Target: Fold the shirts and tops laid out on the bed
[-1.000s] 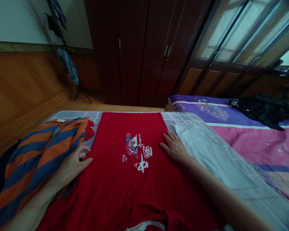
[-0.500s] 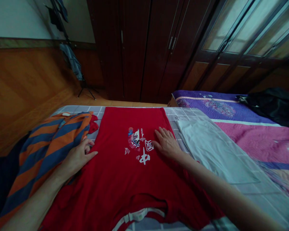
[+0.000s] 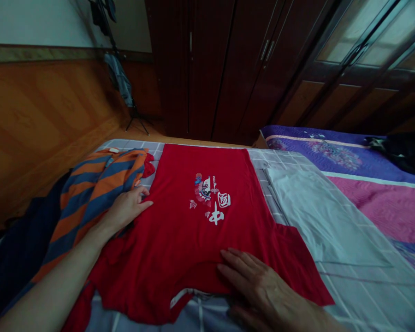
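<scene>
A red T-shirt [image 3: 190, 244] lies spread on the checked bedding, its collar toward me and a printed design on its chest. My left hand [image 3: 133, 205] rests at the shirt's left edge, fingers loosely curled, with the thumb apart and touching the cloth. Flat fingers of my right hand [image 3: 259, 283] lie on the shirt beside the collar, covering part of the neckline. An orange and blue striped garment [image 3: 90, 198] lies left of the shirt, partly under my left forearm. On the right is a pale folded garment [image 3: 318, 216].
Dark clothing [image 3: 31, 235] lies at the far left. Beyond the bedding stand a dark wooden wardrobe [image 3: 210, 69] and a rack with hanging clothes [image 3: 121, 83]. A purple and pink bedspread [image 3: 335, 157] extends on the right, with a black garment [image 3: 404, 152] on it.
My right hand has moved from the printed chest down toward the collar, uncovering the print's right side. The shirt's right sleeve now lies spread outward. My left hand stays at the left edge.
</scene>
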Available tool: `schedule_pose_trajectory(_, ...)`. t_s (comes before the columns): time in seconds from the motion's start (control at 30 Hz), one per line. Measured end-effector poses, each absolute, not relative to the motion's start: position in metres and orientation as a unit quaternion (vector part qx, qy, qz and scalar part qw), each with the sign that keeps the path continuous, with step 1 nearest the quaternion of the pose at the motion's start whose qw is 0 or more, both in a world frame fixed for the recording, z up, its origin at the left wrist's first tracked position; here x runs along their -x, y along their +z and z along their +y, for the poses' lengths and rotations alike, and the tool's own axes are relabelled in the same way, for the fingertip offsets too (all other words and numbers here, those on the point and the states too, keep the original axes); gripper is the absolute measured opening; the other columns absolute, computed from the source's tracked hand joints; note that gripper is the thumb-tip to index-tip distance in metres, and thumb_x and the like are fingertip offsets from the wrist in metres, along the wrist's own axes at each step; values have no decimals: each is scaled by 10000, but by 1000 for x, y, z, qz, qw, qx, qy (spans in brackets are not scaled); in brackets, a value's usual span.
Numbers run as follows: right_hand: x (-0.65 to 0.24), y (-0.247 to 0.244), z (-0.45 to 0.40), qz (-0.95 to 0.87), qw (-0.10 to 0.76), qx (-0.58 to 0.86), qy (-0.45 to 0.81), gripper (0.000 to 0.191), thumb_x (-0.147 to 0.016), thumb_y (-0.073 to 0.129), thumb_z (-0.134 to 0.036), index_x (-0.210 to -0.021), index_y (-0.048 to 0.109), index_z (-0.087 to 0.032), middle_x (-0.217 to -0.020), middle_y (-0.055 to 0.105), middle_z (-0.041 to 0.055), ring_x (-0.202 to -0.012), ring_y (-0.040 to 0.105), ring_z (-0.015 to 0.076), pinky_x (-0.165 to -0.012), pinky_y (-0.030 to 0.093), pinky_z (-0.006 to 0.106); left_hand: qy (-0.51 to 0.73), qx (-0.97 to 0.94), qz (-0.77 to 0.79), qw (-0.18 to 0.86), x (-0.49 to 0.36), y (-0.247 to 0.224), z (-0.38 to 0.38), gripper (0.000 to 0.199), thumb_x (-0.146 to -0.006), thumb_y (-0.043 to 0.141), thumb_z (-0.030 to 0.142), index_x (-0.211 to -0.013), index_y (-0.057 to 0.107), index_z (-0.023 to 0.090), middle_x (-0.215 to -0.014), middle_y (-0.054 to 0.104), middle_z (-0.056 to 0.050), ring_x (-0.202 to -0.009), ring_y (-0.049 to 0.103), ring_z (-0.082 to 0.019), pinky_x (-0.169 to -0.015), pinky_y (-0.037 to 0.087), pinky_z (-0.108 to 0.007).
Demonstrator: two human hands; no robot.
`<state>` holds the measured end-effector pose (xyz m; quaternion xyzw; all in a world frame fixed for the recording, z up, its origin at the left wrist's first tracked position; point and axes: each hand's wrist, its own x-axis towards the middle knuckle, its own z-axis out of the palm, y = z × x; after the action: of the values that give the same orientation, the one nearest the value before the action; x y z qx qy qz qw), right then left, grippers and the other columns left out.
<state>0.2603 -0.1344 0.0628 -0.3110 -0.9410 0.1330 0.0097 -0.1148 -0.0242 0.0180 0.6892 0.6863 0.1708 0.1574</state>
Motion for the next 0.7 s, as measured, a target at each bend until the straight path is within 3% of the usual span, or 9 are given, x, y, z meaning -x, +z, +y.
schedule_pose_trajectory(0.1, -284, 34, -151, -938, 80, 335, 37, 505, -811, 528, -177, -1313, 507, -226, -1320, 557, 78, -1162, 552, 226, -904, 522, 363, 136, -705, 684, 130, 112, 27, -28, 263, -780, 513, 447, -871, 560, 206, -531, 463, 48, -534, 494, -172, -537, 291, -251)
schedule_pose_trajectory(0.2, -296, 13, -162, -929, 108, 354, 21, 462, -797, 463, -118, -1237, 557, -223, -1105, 667, 66, -950, 632, 192, -780, 553, 314, 120, -719, 674, 121, 111, 36, -34, 362, -774, 539, 465, -1001, 583, 186, -638, 557, 11, -628, 556, -197, -598, 343, -259)
schedule_pose_trajectory(0.3, -296, 8, -165, -923, 122, 366, 21, 425, -802, 380, -64, -1161, 584, -164, -902, 669, 94, -759, 623, 188, -651, 542, 308, 95, -732, 655, 163, 114, 44, -46, 561, -754, 571, 510, -1199, 522, 171, -707, 600, 4, -674, 578, -206, -636, 372, -262)
schedule_pose_trajectory(0.4, -292, 11, -162, -917, 168, 362, 17, 425, -829, 327, -49, -1165, 565, -154, -840, 637, 90, -710, 604, 182, -621, 522, 307, 52, -752, 621, 214, 122, 49, -62, 651, -742, 603, 484, -1303, 454, 187, -712, 607, 16, -688, 580, -207, -637, 378, -262)
schedule_pose_trajectory(0.5, -292, 18, -155, -908, 201, 366, 37, 371, -852, 339, -57, -1117, 570, -176, -833, 621, 70, -721, 606, 160, -632, 516, 271, 37, -760, 613, 211, 129, 57, -81, 555, -776, 569, 371, -1291, 470, 187, -698, 606, 12, -711, 580, -212, -657, 386, -273)
schedule_pose_trajectory(0.57, -293, 22, -151, -900, 212, 377, 58, 333, -850, 352, -63, -1073, 570, -180, -832, 614, 65, -741, 613, 149, -642, 517, 245, 64, -747, 643, 155, 130, 66, -95, 439, -792, 529, 317, -1207, 534, 176, -727, 615, -12, -757, 582, -226, -711, 400, -297)
schedule_pose_trajectory(0.63, -294, 23, -149, -898, 207, 383, 60, 336, -843, 378, -87, -1123, 546, -168, -851, 616, 71, -757, 617, 155, -640, 524, 246, 100, -743, 655, 96, 122, 76, -112, 324, -806, 524, 321, -1093, 590, 186, -785, 619, -32, -816, 575, -237, -780, 403, -325)
schedule_pose_trajectory(0.7, -294, 23, -150, -907, 184, 378, 41, 400, -834, 406, -112, -1222, 498, -149, -903, 627, 88, -775, 618, 176, -651, 538, 279, 101, -780, 607, 112, 104, 81, -134, 220, -832, 534, 330, -1004, 608, 216, -850, 615, -28, -863, 569, -225, -821, 405, -325)
